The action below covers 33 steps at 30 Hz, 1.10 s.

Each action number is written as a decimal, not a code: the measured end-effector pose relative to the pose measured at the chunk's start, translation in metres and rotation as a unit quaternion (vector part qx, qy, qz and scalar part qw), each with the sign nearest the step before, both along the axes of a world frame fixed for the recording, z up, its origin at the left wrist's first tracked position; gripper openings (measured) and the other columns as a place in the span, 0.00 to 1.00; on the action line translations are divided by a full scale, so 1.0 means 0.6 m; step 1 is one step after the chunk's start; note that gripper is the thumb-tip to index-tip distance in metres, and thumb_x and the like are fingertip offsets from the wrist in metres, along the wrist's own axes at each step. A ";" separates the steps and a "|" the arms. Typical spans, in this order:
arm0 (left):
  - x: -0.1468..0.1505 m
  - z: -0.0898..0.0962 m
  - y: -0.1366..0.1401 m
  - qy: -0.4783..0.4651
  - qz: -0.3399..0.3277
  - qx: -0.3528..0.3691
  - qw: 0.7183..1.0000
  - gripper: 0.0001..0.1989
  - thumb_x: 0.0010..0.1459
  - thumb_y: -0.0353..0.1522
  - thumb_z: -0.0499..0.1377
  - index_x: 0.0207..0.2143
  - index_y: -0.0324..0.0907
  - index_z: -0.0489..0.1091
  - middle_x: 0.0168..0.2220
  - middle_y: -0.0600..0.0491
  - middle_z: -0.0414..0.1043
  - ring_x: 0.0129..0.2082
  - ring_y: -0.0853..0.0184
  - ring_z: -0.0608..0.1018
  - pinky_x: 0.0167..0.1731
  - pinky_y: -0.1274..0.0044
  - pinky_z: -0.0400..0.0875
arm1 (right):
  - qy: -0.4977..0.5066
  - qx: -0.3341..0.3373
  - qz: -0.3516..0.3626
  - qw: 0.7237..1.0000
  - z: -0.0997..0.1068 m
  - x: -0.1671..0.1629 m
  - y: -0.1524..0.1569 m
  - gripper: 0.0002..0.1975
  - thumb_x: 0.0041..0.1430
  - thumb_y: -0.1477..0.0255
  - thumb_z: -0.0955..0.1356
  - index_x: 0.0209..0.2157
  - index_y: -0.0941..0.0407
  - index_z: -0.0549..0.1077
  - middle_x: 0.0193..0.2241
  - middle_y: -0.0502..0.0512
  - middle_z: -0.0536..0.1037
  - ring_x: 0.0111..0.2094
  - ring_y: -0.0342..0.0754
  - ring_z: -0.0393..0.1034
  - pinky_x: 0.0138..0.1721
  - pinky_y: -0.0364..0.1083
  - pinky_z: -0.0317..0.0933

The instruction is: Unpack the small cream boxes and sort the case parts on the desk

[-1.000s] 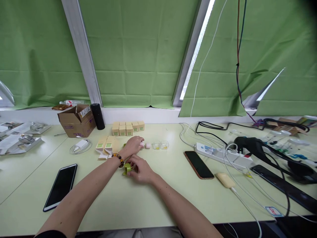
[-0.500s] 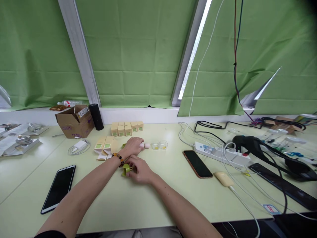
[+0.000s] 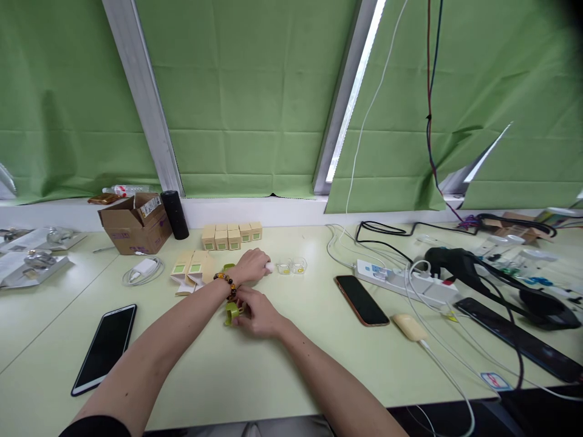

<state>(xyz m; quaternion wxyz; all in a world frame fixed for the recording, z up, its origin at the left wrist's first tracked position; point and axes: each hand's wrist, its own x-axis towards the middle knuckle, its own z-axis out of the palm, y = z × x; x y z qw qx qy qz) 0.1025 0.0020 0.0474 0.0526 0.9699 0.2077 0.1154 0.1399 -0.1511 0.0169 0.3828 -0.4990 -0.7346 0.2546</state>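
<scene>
My left hand (image 3: 253, 266), with a beaded bracelet (image 3: 226, 285) at its wrist, reaches across above my right hand. Its fingers close around a small white piece (image 3: 269, 267), only whose end shows. Below it, my right hand (image 3: 257, 312) pinches a small olive-green plastic holder (image 3: 232, 313) with an open hollow facing left. A second green piece (image 3: 228, 266) is partly hidden behind the left wrist. Two small clear cups (image 3: 291, 266) with yellow bits in them stand just right of my left fingertips.
Opened kraft boxes (image 3: 190, 270) lie left of my hands, and several small closed boxes (image 3: 233, 235) stand behind. A black phone (image 3: 104, 349) is at left. To the right are another phone (image 3: 362, 300), a power strip (image 3: 405, 284), a beige mouse-like object (image 3: 409, 328) and cables.
My left hand has shifted slightly to the right and now covers most of the white piece. My right hand stays in place with the green holder. The view has turned slightly.
</scene>
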 end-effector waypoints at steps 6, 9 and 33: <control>0.006 -0.006 0.000 -0.017 0.007 -0.020 1.000 0.05 0.59 0.34 0.64 0.32 0.44 0.79 0.34 0.44 0.80 0.43 0.54 0.79 0.44 0.69 0.71 | -0.005 -0.006 0.001 1.000 -0.003 0.003 0.003 0.14 0.47 0.76 0.74 0.37 0.53 0.72 0.38 0.51 0.74 0.32 0.45 0.65 0.32 0.43 0.59; 0.007 -0.011 0.002 -0.024 0.017 -0.030 0.999 0.07 0.59 0.37 0.65 0.35 0.43 0.80 0.36 0.44 0.80 0.45 0.54 0.79 0.46 0.68 0.71 | 0.000 -0.006 -0.001 1.000 -0.003 0.003 0.003 0.14 0.47 0.76 0.75 0.36 0.54 0.72 0.38 0.50 0.73 0.32 0.45 0.64 0.32 0.43 0.59; -0.204 0.019 -0.065 -0.420 0.108 -0.222 0.873 0.10 0.66 0.37 0.57 0.44 0.43 0.74 0.44 0.48 0.80 0.46 0.60 0.81 0.47 0.67 0.76 | 0.339 -0.060 0.032 0.938 -0.016 0.021 0.027 0.21 0.52 0.61 0.76 0.47 0.53 0.76 0.42 0.55 0.76 0.39 0.49 0.71 0.36 0.47 0.70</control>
